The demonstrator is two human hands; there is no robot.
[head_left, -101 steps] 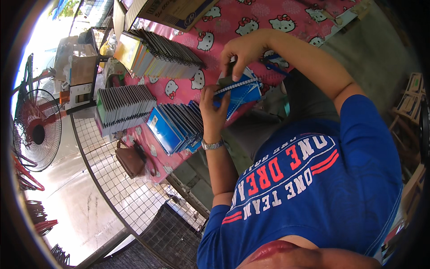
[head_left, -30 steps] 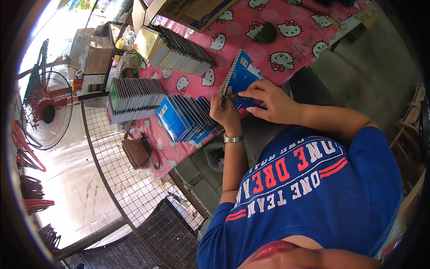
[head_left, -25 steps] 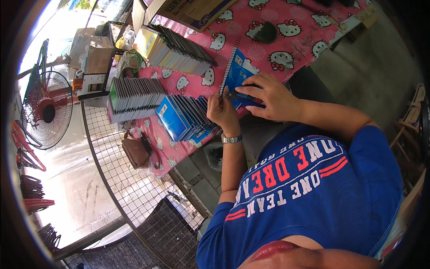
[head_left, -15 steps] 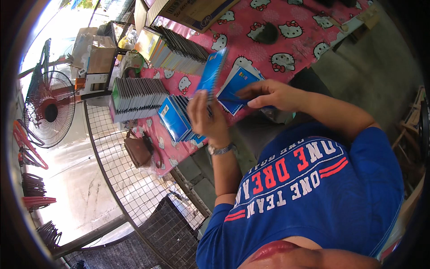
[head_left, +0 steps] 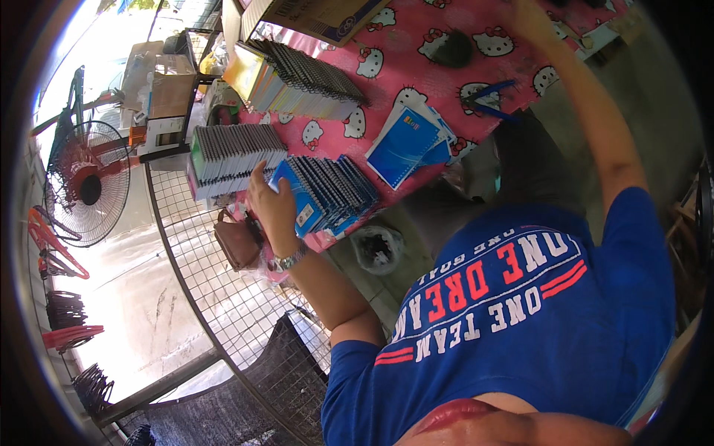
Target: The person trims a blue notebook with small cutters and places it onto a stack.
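My left hand (head_left: 273, 207) is at the near left end of a row of blue spiral notebooks (head_left: 327, 192), its fingers spread and gripping nothing. Loose blue notebook covers or sheets (head_left: 405, 149) with punched edges lie fanned out near the table's front edge. My right arm stretches far forward, and my right hand (head_left: 532, 24) is over the table's far right part, near the frame's upper edge. Its fingers are blurred and partly cut off. A blue-handled tool, which looks like pliers (head_left: 487, 100), rests to the right of the loose covers.
Behind the blue row stand grey-edged notebooks (head_left: 234, 157) and black spiral-bound notebooks (head_left: 305, 82). A cardboard box (head_left: 320, 18) sits at the back of the pink patterned table (head_left: 387, 63). A brown bag (head_left: 236, 241) hangs by the left edge, above a wire grid (head_left: 201, 230).
The blue notebook in my left hand has been let go at the row of blue notebooks. My right hand has left the loose covers and moved far to the right and forward.
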